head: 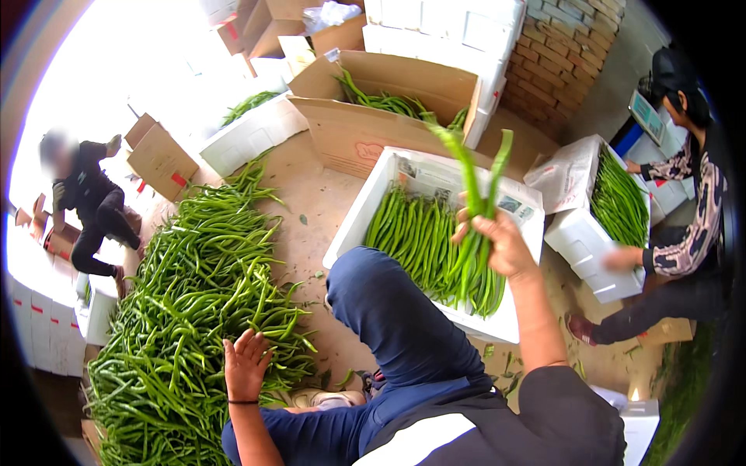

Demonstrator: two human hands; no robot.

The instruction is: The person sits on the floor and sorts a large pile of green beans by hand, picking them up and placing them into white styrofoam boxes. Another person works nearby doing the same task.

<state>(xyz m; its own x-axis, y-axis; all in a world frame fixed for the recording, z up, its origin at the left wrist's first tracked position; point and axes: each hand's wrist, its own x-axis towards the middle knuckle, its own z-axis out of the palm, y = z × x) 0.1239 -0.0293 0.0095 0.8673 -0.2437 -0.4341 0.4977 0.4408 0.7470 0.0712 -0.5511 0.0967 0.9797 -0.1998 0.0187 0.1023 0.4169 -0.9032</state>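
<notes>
A few long green chili peppers (471, 169) are gripped in my right hand (496, 242), raised above a white foam box (352, 218). Rows of green peppers (417, 233) lie side by side in that box, and printed newspaper (428, 175) lines its inner wall. My left hand (247, 361) holds nothing, its palm turned up and fingers slightly apart. It is at the right edge of a large heap of loose green peppers (198, 303) on the floor. My bent knee (379, 291) stands between the heap and the box.
Behind the box is a cardboard carton (344, 134) holding peppers. At right a person (693, 175) handles a tilted foam box (594, 247) of peppers, near a scale (647, 116). Another person (87, 198) sits at far left. Stacked foam boxes (437, 52) stand by a brick pillar (553, 70).
</notes>
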